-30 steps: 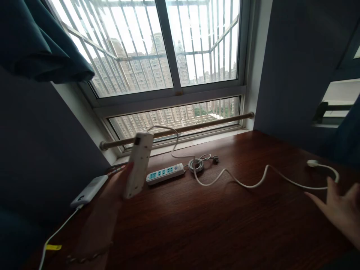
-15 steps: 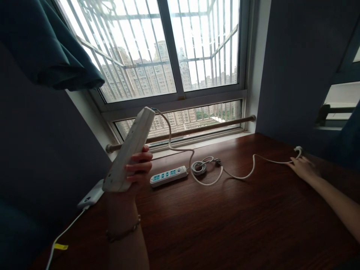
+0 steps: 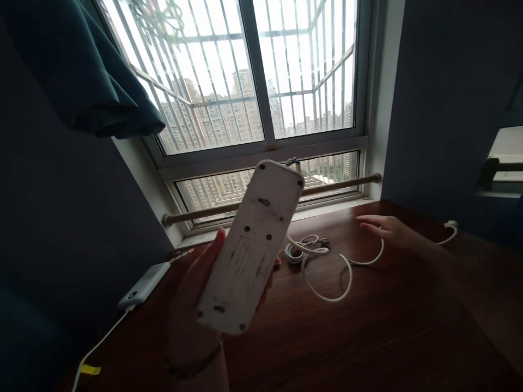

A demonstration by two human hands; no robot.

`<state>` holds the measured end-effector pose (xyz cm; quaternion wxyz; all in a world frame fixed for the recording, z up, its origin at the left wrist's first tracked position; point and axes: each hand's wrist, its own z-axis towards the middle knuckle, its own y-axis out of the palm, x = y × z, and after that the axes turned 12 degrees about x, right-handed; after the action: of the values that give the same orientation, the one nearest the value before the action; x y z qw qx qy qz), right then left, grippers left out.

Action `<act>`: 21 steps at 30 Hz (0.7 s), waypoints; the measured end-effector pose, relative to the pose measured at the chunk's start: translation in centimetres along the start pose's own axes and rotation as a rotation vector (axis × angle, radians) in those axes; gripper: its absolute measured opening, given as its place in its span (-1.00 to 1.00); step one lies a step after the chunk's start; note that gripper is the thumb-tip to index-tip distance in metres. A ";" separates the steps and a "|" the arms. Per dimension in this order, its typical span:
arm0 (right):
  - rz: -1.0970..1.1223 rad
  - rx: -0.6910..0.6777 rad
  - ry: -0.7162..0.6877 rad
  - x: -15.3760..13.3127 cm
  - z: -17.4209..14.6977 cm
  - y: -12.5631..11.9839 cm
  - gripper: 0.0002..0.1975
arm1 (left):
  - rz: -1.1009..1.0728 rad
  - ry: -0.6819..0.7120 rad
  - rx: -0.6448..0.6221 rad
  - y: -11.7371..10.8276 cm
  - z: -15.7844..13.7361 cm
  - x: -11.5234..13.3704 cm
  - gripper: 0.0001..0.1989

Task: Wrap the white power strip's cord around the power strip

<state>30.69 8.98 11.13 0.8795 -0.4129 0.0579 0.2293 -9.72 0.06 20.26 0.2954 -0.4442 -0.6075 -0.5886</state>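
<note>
My left hand point(image 3: 191, 296) is wrapped round a scuffed white power strip point(image 3: 251, 247), tilted with its underside towards me. Mounting slots, screw holes and a faded label show on that side. At the strip's upper end a white cord point(image 3: 347, 288) comes off, then loops over the table. Above the right part of the table, my right hand point(image 3: 386, 227) has its fingers stretched out and holds nothing that I can see. The cord passes just below and behind it, ending at a white plug point(image 3: 451, 224). The raised strip hides most of a second power strip lying on the table.
A coiled grey cord point(image 3: 295, 253) with a dark plug point(image 3: 324, 243) lies on the brown table point(image 3: 327, 348). At the left, a white power bank point(image 3: 145, 286) has a white cable point(image 3: 102, 340) with a yellow tag point(image 3: 90, 369). Behind stands a barred window with a rail point(image 3: 343, 184).
My left hand has moved right and turned the power strip so its underside faces me. My right hand has let go of the cord near the plug and moved left.
</note>
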 end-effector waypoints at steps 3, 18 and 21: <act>0.911 -0.488 -0.089 -8.7 3.0 0.0 -0.49 | 0.008 0.029 0.056 -0.6 0.2 -1.2 -0.46; 1.090 -0.910 -0.347 -9.5 5.6 1.7 -0.35 | 0.004 0.343 0.254 -2.9 -0.7 2.5 -0.37; 0.523 -0.354 -0.044 -7.7 5.9 0.6 -0.42 | 0.038 0.229 -0.112 -3.4 0.0 3.3 -0.28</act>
<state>23.07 11.02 16.85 0.7063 -0.5256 0.1020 0.4630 -14.20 0.97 21.67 0.3490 -0.4012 -0.5274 -0.6626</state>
